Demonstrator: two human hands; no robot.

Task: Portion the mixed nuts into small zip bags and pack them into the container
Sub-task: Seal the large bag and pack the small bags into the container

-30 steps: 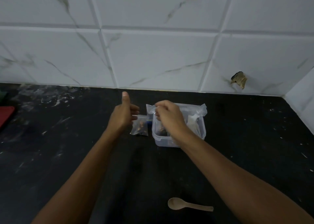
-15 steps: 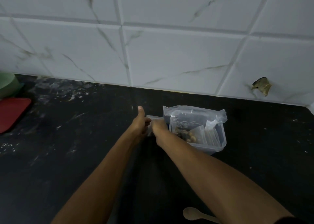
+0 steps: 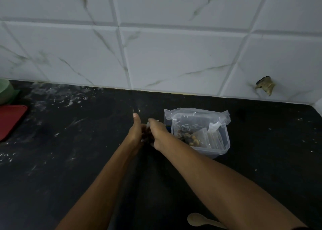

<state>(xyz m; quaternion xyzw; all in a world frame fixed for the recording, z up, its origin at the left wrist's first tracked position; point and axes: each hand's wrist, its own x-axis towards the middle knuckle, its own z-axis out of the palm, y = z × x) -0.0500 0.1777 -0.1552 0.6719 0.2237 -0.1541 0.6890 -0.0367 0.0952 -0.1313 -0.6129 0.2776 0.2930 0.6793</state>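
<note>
**Mia:** What are the two hands doing?

**Ben:** The left hand (image 3: 135, 133) and the right hand (image 3: 157, 133) are close together over the black counter (image 3: 73, 160). They hold a small zip bag (image 3: 146, 135) between them. I can only see a little bit of the bag, because the hands hide most of it.

**Mia:** Are the fingers curled?

**Ben:** Yes. The left hand wraps around the bag from the left, with its thumb sticking up. The right hand's fingers bend down onto the bag from the right.

**Mia:** Where is the container?

**Ben:** The clear container (image 3: 224, 143) sits on the counter, just to the right of the hands. A big clear bag (image 3: 191, 115) with writing on it lies in it and pokes out over the back. In front of that is a small bag of nuts (image 3: 192, 139). More small bags (image 3: 215, 137) stand next to it, on the right.

**Mia:** What else is there?

**Ben:** A little spoon (image 3: 200, 220) lies near the bottom, under the right arm. Far to the left there is a red tray (image 3: 10, 119) and a green bowl (image 3: 5, 92). Behind it all is a white tile wall (image 3: 174, 55).
</note>
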